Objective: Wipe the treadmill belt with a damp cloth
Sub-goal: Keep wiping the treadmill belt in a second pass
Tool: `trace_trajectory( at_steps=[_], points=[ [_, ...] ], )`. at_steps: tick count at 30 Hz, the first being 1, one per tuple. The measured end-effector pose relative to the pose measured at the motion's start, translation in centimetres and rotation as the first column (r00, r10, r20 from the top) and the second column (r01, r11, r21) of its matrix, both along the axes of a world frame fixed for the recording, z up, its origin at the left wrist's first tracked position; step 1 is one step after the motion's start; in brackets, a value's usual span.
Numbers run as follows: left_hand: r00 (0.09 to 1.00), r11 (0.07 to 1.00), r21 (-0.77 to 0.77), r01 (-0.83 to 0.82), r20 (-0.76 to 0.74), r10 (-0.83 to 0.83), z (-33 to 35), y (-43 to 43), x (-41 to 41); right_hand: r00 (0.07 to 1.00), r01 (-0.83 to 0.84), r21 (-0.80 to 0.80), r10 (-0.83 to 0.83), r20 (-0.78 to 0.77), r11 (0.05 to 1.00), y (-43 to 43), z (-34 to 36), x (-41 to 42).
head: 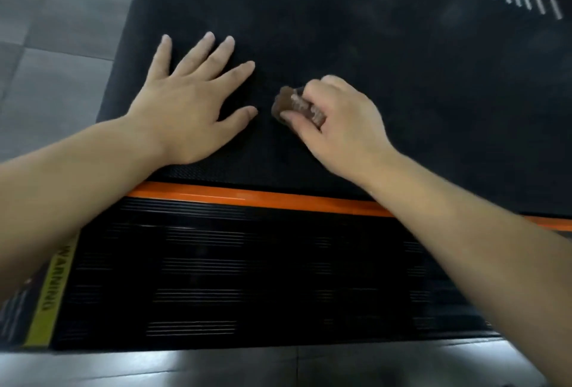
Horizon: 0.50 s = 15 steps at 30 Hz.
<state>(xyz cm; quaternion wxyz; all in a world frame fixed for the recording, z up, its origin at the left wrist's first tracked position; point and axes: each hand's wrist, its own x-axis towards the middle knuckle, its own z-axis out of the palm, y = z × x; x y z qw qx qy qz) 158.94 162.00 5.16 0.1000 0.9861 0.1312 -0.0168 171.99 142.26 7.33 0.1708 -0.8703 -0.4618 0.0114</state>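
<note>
Black textured treadmill belt [371, 76] fills our view, edged by an orange strip [247, 197]. Our left hand [192, 107] lies flat on it, fingers spread. Our right hand [337, 120] pinches a bunched brown cloth [291, 104] between thumb and curled fingers, down on the belt.

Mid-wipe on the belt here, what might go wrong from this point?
The left hand lies flat on the belt; if the belt rolls under it, the person may lurch. The cloth is bunched small in the right hand, so passes likely cover little and may miss patches.
</note>
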Motion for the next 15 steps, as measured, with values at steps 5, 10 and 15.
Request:
trace_trajectory(
  at_steps=[5,10,15],
  points=[
    [1.000,1.000,-0.013,-0.001,0.024,0.001,-0.2,0.1,0.1,0.955,0.296,0.002,-0.296,0.029,0.955,1.5,0.9,3.4],
    [0.999,1.000,-0.016,0.005,0.034,-0.005,-0.5,0.3,0.1,0.989,-0.075,-0.114,0.060,-0.136,0.991,-3.1,1.7,-1.0],
    [0.999,0.999,-0.033,0.007,0.032,-0.006,-0.2,0.2,0.2,0.852,0.523,-0.080,-0.523,0.015,0.849,-7.9,1.5,0.8]
  ],
)
